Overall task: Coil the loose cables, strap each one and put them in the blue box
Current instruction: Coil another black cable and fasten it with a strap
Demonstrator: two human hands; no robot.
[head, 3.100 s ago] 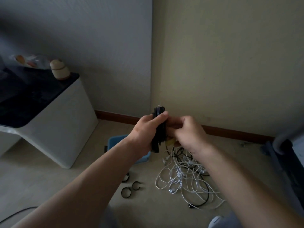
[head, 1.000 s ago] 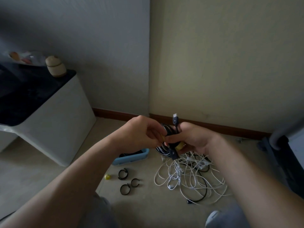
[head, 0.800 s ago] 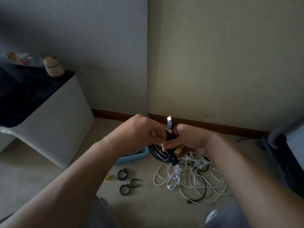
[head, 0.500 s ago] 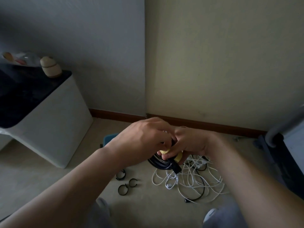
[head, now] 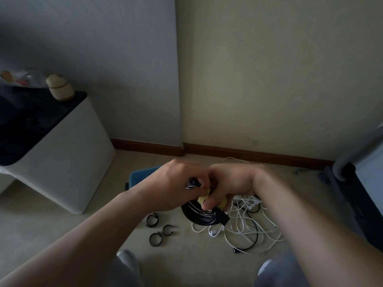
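Both hands meet over the floor around a coiled black cable (head: 199,217). My left hand (head: 176,187) grips the coil's upper part, fingers curled over it. My right hand (head: 228,187) pinches a yellow strap (head: 202,198) against the coil with thumb and fingers. The coil's lower arc hangs out below my hands. Behind my left hand, a corner of the blue box (head: 141,177) shows on the floor; its inside is hidden. A pile of loose white and black cables (head: 246,222) lies on the floor under my right wrist.
Three black strap rings (head: 157,229) lie on the floor left of the pile. A white cabinet with a dark top (head: 51,146) stands at the left, a round jar (head: 60,88) on it. Dark furniture (head: 356,195) stands at the right. My knees show at the bottom edge.
The cable's plug end that stuck up between my hands has been tucked down out of sight. Both hands dropped lower and closed tighter over the coil and yellow strap.
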